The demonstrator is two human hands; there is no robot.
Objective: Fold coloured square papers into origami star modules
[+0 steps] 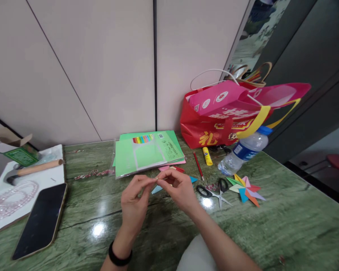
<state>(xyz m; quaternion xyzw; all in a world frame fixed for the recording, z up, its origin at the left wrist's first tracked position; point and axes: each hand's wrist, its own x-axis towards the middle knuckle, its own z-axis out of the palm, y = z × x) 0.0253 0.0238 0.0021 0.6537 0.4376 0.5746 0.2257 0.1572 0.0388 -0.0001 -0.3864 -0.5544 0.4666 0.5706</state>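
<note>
My left hand [137, 199] and my right hand [179, 188] meet fingertip to fingertip above the green marbled table [101, 199]. Both are closed in a pinch at a tiny thing between them, too small to name. Under and behind the fingers lie folded paper pieces, a blue one [157, 189] and a pink one [164, 168], partly hidden by my hands. Black-handled scissors [220, 194] lie open right of my right hand. Beyond them rests a many-coloured folded paper star [246, 189]. A red pencil [198, 165] and a yellow glue stick [207, 156] lie behind the scissors.
A green paper pack [148, 152] lies behind my hands. At the back right stand a red bag [197, 128] and a water bottle [243, 152]. A phone [41, 220], a hammer [35, 169], a beaded string [14, 199] and an open box [21, 154] are at the left.
</note>
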